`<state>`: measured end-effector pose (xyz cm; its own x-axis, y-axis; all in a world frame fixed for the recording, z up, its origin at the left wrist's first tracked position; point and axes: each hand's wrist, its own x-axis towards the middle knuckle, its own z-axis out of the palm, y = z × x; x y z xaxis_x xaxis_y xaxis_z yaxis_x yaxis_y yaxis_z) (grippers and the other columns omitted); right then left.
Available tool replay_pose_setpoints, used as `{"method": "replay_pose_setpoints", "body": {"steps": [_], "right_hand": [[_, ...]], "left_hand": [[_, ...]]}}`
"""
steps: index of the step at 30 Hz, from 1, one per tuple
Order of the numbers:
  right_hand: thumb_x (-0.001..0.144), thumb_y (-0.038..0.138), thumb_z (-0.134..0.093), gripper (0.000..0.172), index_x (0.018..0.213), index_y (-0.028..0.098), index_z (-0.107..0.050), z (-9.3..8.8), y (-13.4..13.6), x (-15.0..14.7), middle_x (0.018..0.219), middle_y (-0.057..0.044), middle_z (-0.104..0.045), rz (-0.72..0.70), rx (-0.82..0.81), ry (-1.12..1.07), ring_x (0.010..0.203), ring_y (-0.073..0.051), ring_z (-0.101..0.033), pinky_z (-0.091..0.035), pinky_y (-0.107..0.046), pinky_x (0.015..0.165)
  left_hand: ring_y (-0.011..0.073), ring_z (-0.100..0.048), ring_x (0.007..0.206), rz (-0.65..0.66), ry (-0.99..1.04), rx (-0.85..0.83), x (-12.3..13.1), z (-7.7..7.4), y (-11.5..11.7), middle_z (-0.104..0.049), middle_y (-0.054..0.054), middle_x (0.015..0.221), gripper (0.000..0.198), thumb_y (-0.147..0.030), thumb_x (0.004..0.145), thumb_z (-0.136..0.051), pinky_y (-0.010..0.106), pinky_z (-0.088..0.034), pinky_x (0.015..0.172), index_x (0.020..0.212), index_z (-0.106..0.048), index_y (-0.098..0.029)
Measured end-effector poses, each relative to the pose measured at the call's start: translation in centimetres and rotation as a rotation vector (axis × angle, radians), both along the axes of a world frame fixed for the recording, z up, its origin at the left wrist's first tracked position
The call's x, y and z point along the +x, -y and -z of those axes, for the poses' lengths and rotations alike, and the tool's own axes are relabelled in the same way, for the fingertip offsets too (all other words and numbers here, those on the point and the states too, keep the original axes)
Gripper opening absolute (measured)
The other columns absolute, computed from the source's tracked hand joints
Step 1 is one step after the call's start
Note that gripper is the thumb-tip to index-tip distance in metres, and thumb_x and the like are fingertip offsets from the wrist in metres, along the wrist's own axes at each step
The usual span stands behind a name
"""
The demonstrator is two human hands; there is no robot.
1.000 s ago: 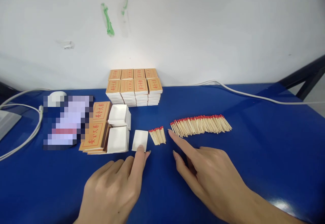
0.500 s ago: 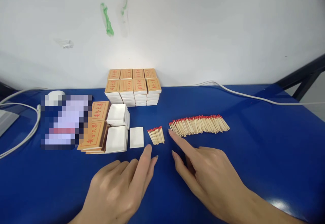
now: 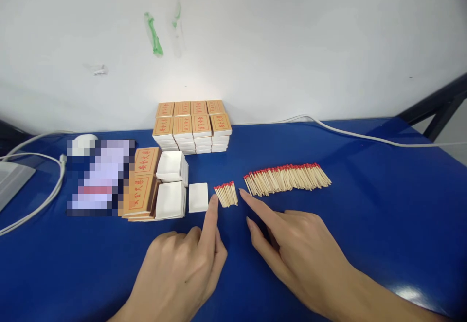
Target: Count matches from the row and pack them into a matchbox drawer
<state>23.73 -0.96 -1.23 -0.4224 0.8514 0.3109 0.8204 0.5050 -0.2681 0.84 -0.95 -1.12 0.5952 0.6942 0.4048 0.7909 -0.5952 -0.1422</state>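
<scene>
A small group of red-tipped matches [image 3: 226, 194] lies on the blue table, separate from a longer row of matches [image 3: 288, 178] to its right. My left hand [image 3: 182, 261] holds nothing; its index finger is stretched out, the tip at the small group's left edge, while its other fingers are curled. At the group's right side points the index finger of my right hand [image 3: 297, 249], in the gap before the long row. Its thumb is apart from that finger, and nothing is between them. A single white matchbox tray [image 3: 198, 197] sits just left of the small group.
Stacked white trays [image 3: 170, 199] and orange matchbox sleeves [image 3: 140, 193] stand on the left. A block of matchboxes [image 3: 192, 125] is against the wall. Farther left are a blurred phone [image 3: 100, 178], a white rounded object [image 3: 84, 145] and a cable [image 3: 54, 186]. Another cable [image 3: 365, 134] runs along the back right.
My left index finger has moved forward to the small group's left edge, and the left thumb has drawn in. My right index fingertip has shifted slightly left toward the small group.
</scene>
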Motion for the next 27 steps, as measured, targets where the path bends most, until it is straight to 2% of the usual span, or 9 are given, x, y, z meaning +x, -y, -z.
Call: {"method": "replay_pose_setpoints", "body": {"steps": [19, 27], "right_hand": [[0.113, 0.022, -0.042, 0.046, 0.152, 0.004, -0.058, 0.11, 0.05, -0.06, 0.056, 0.008, -0.063, -0.003, 0.017, 0.006, 0.043, -0.016, -0.055, -0.032, -0.036, 0.051], [0.113, 0.023, -0.043, 0.047, 0.155, 0.004, -0.055, 0.19, 0.08, 0.16, 0.059, 0.007, -0.066, -0.001, -0.005, 0.002, 0.043, -0.015, -0.057, -0.033, -0.035, 0.05]], "left_hand": [[0.0182, -0.051, 0.032, 0.001, -0.007, -0.01, -0.3, 0.23, 0.14, -0.053, -0.006, 0.048, 0.05, -0.016, 0.106, -0.044, 0.036, -0.034, 0.04, 0.149, -0.061, 0.002], [0.0172, -0.05, 0.034, 0.041, 0.049, 0.043, -0.28, -0.07, -0.09, -0.052, -0.007, 0.05, 0.045, -0.012, 0.106, -0.047, 0.037, -0.038, 0.04, 0.145, -0.064, 0.002]]}}
